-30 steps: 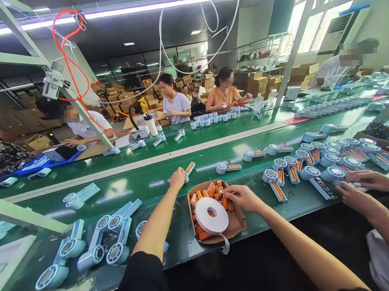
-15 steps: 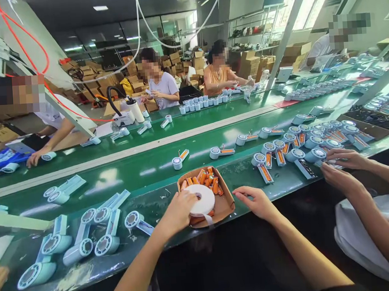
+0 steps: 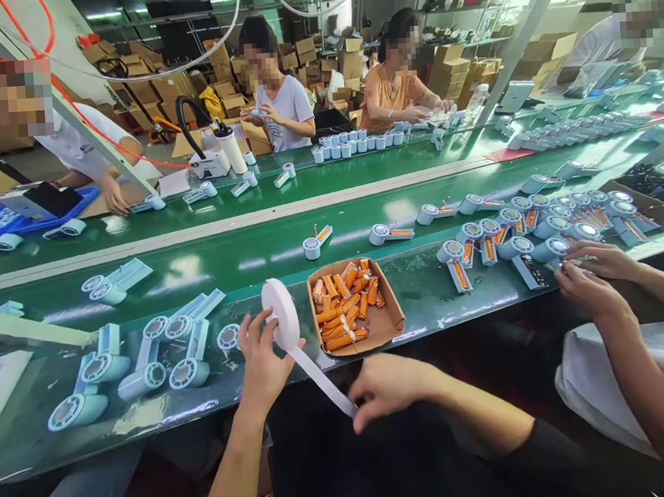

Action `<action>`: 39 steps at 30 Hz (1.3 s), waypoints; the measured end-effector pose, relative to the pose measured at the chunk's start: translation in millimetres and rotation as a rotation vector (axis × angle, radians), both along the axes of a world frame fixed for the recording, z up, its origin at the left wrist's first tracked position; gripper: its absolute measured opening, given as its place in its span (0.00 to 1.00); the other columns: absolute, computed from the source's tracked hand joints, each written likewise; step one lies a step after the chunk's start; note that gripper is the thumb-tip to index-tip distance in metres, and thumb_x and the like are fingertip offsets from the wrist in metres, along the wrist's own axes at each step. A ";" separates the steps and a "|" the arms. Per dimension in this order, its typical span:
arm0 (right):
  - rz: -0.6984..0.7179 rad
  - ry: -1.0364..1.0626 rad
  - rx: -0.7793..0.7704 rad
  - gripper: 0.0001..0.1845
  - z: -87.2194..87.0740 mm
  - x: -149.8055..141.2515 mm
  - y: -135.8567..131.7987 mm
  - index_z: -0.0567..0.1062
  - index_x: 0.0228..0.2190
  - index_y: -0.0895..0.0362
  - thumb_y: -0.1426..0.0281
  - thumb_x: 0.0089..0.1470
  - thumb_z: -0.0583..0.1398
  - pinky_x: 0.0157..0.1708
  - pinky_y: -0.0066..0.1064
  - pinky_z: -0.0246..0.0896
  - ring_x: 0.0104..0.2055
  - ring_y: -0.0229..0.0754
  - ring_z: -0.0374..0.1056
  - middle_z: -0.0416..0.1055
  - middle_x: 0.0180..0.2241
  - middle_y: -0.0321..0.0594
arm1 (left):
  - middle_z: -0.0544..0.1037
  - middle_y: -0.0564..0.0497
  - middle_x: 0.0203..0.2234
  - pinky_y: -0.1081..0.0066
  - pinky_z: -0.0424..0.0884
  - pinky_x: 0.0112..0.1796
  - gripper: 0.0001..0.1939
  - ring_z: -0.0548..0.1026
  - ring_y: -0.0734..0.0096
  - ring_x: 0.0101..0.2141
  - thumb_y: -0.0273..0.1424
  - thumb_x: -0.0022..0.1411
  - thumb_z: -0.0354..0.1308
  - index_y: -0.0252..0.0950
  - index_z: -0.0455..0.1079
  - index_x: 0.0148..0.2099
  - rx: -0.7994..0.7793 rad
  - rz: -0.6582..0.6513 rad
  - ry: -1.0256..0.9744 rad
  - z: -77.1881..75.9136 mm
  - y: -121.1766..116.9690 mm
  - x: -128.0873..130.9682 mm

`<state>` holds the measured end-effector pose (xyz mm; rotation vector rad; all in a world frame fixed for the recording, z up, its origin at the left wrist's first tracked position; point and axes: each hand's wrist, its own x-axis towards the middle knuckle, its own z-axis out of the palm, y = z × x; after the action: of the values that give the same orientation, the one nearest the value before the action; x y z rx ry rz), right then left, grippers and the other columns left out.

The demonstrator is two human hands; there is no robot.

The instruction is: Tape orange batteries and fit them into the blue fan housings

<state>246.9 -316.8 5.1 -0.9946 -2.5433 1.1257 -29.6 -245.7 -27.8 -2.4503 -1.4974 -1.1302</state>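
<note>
My left hand (image 3: 263,355) grips a roll of white tape (image 3: 280,314), held up on edge to the left of a cardboard tray. Between thumb and fingers, my right hand (image 3: 390,387) pinches the free end of the tape strip (image 3: 324,381), which runs taut from the roll in front of the bench edge. Several orange-wrapped cells with wires (image 3: 344,308) lie heaped in the cardboard tray (image 3: 393,321). Just left of my left hand, a light-blue fan housing (image 3: 228,337) rests on the bench, its handle hidden behind the hand.
More blue fan housings (image 3: 189,373) stand at the left. Many housings with orange cells (image 3: 467,254) crowd the right, where a co-worker's hands (image 3: 592,274) work. A green conveyor belt (image 3: 242,246) runs behind the tray. Other people sit across it.
The tape roll has been lifted off the tray and moved left in my left hand, uncovering the orange cells. My right hand has moved left and down and taken the tape's end.
</note>
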 end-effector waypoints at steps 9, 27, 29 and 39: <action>-0.382 -0.348 0.492 0.22 -25.2 31.7 74.7 0.79 0.56 0.55 0.76 0.61 0.64 0.57 0.43 0.68 0.54 0.52 0.73 0.79 0.54 0.50 | 0.77 0.41 0.51 0.44 0.72 0.58 0.23 0.65 0.43 0.62 0.39 0.64 0.69 0.40 0.67 0.57 -0.038 -0.041 -0.083 -4.8 -25.6 15.1; -0.741 0.462 -0.036 0.31 24.8 38.3 7.8 0.83 0.36 0.57 0.43 0.66 0.56 0.38 0.33 0.65 0.37 0.45 0.70 0.77 0.34 0.42 | 0.81 0.45 0.49 0.46 0.70 0.60 0.33 0.65 0.45 0.61 0.20 0.56 0.67 0.46 0.75 0.63 -0.073 -0.438 0.238 9.8 -31.0 29.3; -0.767 0.467 -0.034 0.31 22.6 36.3 7.3 0.83 0.36 0.56 0.43 0.65 0.56 0.39 0.35 0.66 0.38 0.47 0.71 0.78 0.34 0.42 | 0.81 0.46 0.50 0.48 0.71 0.60 0.35 0.65 0.46 0.62 0.19 0.57 0.66 0.47 0.74 0.65 -0.071 -0.437 0.255 11.4 -30.6 26.7; -0.796 0.375 0.032 0.29 23.9 45.0 11.7 0.79 0.29 0.56 0.48 0.68 0.55 0.36 0.33 0.63 0.33 0.44 0.67 0.73 0.28 0.39 | 0.82 0.48 0.50 0.53 0.72 0.62 0.32 0.67 0.51 0.61 0.18 0.60 0.64 0.48 0.75 0.64 -0.021 -0.484 0.299 15.3 -33.2 21.2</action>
<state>292.0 -305.2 29.0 -1.4300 -1.6127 0.9005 -8.4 -278.9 -12.5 -2.9231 -0.8649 -0.7401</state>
